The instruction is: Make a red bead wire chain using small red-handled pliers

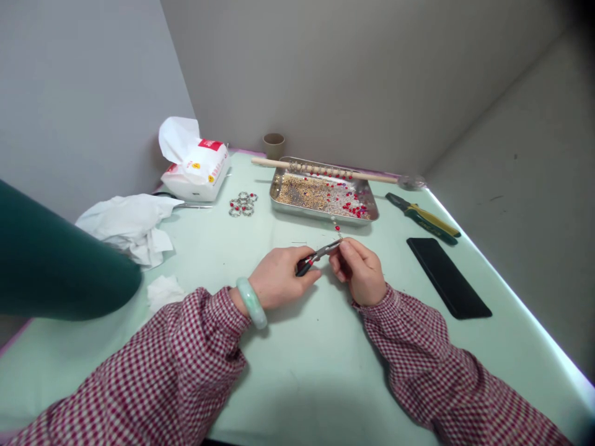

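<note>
My left hand (281,277) is wrapped round a pair of small pliers (316,255) with dark, red-marked handles, its jaws pointing right. At the jaw tips, the fingers of my right hand (359,269) pinch a thin string of beads (337,228) with a red bead on it. The bead string runs up from the fingertips toward the front rim of a metal tray (320,217). Exactly where the jaws meet the string is too small to make out. A pale green bangle (251,303) circles my left wrist.
The tray holds gold, clear and red beads, with a wooden stick (325,170) of beaded rings across it. Ring-shaped pieces (243,204), a tissue pack (198,167) and crumpled tissue (130,226) lie left. Large pliers (423,218) and a black phone-like slab (449,277) lie right. A green cylinder (60,260) juts in.
</note>
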The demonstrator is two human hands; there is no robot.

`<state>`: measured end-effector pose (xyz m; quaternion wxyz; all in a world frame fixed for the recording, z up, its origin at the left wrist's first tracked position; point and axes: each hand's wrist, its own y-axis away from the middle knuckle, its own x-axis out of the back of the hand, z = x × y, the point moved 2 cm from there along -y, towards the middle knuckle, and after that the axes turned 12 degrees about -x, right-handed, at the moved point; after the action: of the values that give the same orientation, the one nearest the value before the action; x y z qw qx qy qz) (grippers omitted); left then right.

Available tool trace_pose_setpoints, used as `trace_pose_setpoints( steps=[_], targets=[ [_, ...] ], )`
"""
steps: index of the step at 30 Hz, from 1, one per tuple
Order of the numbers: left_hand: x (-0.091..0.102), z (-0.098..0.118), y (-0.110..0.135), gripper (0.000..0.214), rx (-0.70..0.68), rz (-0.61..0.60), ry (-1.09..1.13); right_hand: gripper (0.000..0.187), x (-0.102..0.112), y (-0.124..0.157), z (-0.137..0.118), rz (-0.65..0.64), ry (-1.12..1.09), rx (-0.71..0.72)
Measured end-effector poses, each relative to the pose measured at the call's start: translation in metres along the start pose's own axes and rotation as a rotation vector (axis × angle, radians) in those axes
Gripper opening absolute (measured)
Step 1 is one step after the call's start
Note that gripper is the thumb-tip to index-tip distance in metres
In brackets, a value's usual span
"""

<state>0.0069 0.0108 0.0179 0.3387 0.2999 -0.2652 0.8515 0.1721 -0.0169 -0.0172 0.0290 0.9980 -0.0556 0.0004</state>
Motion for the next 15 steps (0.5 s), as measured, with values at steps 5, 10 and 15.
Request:
trace_pose_setpoints(
  steps=[5,10,15],
  targets=[
    [0.0000,-0.0001,-0.0001,0.013,-0.001,0.002,-0.006,0.031,0.0000,0.0001,0.0003,0.005,0.010,-0.006],
    [-0.0001,-0.0003,0.0001,0.013,-0.007,-0.001,-0.009,0.031,-0.0001,-0.0006,0.0013,-0.013,-0.002,-0.014],
    [-0.0002,-0.0002,0.0000,0.012,-0.003,-0.002,-0.019,0.033,-0.0005,-0.0007,0.0013,-0.009,-0.003,-0.016]
  ],
)
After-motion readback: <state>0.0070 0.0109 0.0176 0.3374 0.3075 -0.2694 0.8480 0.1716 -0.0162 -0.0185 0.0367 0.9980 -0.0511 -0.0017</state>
